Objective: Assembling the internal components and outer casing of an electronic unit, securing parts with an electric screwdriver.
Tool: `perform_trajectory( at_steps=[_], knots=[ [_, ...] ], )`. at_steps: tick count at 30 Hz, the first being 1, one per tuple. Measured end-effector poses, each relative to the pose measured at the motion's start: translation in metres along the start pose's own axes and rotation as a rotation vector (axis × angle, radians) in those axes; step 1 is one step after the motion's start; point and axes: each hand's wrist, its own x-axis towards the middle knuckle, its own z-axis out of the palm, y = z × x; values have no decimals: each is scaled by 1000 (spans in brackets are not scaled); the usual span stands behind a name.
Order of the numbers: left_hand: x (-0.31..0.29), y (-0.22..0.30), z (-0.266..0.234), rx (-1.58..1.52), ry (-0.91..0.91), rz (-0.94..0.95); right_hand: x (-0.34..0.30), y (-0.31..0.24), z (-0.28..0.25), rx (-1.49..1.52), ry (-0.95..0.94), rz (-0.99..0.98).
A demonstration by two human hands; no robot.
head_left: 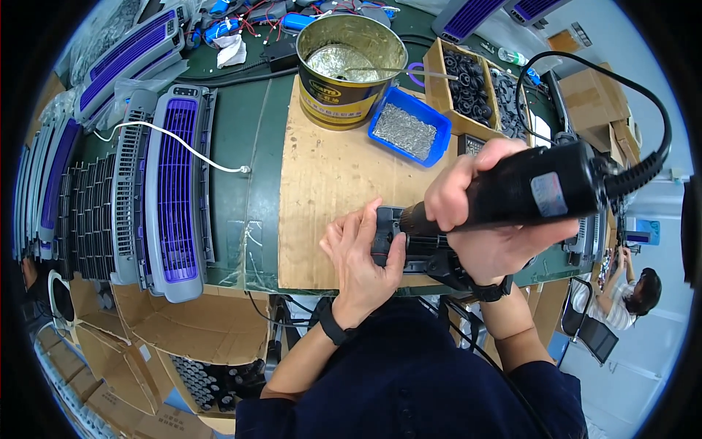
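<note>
My right hand (pixel 488 252) is wrapped around a black corded electric screwdriver (pixel 523 186), held tilted with its nose end pointing left and down. That nose meets a black plastic housing (pixel 383 238), which lies near the front edge of the cardboard sheet (pixel 311 183). With thumb and fingers on either side, my left hand (pixel 358 252) grips the housing's left end. The screwdriver and right hand cover much of the housing's right part, and the bit's tip cannot be made out. Beyond my hands, a blue tray (pixel 444 139) holds many small silver screws.
A large open metal tin (pixel 336 110) stands behind the tray. Farther right, a cardboard box (pixel 437 77) holds black plastic parts. Purple-and-grey grilled units (pixel 179 190) line the left side. The screwdriver's thick cord (pixel 669 121) loops up at right. In the right background, another person (pixel 621 293) sits.
</note>
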Motion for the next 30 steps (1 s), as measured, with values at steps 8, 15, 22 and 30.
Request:
perform_trajectory(
  at_steps=[8,15,22,30],
  knots=[
    [2,0,-1,3,-1,-8,5,5,1,-32,-123,79],
    [-2,-3,-2,2,9,26,0,0,-3,-34,-105,32],
    [4,-10,-15,-53,-262,210,-13,-24,-7,93,-88,-78],
    [5,-9,-14,-149,-237,218,-25,-13,-12,175,-81,2]
  ],
)
